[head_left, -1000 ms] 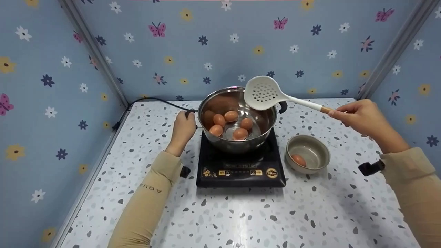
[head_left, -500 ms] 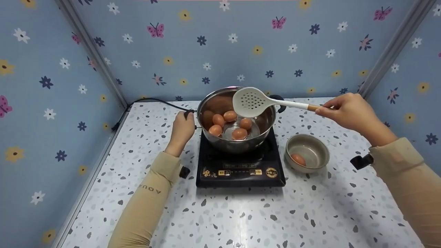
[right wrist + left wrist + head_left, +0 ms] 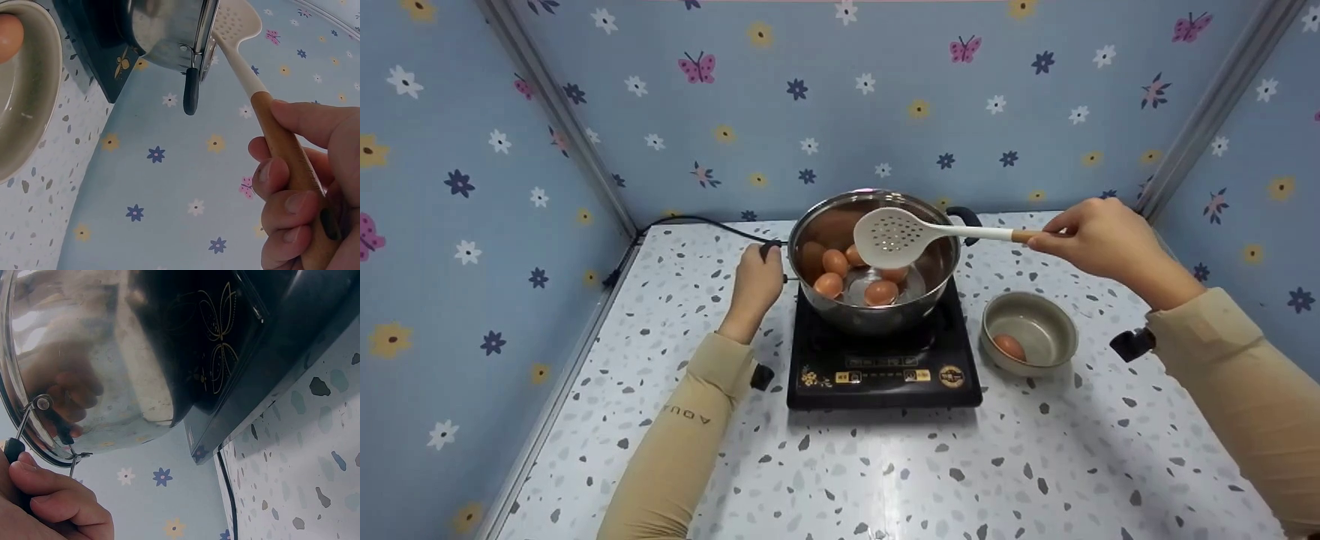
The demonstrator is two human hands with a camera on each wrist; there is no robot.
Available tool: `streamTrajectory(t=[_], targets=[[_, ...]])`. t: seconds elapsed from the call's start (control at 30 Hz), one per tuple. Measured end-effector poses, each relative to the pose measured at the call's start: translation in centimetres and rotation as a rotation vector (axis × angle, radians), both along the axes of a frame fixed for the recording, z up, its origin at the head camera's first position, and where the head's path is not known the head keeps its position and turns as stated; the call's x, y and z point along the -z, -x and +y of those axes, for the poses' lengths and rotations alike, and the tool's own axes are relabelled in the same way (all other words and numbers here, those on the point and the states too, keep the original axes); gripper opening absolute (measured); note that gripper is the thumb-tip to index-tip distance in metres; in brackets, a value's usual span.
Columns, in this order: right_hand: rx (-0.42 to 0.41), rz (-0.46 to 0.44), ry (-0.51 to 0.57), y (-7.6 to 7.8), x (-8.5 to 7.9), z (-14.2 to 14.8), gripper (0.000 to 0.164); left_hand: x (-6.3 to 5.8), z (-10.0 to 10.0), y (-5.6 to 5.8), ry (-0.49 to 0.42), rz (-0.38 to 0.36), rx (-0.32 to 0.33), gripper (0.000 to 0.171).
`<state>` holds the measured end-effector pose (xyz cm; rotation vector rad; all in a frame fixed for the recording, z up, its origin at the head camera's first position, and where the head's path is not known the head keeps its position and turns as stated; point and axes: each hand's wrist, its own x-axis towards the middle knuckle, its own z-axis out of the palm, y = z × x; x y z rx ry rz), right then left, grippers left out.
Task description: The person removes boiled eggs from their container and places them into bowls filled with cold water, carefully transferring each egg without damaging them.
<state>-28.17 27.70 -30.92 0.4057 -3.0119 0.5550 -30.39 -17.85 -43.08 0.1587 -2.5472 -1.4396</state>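
Left hand [image 3: 757, 277]: curled round the pot's [image 3: 877, 321] left handle.
Right hand [image 3: 1099, 236]: fingers wrapped round the skimmer [image 3: 945, 231], right of the pot.
Skimmer: head over the pot's mouth, seemingly without an egg.
Eggs [image 3: 880, 293]: five visible inside the pot; one in the bowl [image 3: 1024, 369], right of it.
Progress: apparently partway through an egg transfer; direction unclear.
Room: wall [image 3: 870, 142] close behind the pot; rim and right handle [image 3: 966, 217] need clearing; space opens bowlward.
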Motion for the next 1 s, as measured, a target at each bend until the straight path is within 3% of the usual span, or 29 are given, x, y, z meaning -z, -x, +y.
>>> streamTrajectory(t=[0.33, 1.0], targets=[[-0.026, -0.011, -0.078, 0.5, -0.4, -1.0, 0.034, 0.1, 0.1, -0.1, -0.025, -0.011, -0.015, 0.037], [-0.065, 0.066, -0.231, 0.7, -1.8, -2.8, 0.031, -0.1, 0.2, 0.0, -0.005, -0.015, -0.024, 0.034]])
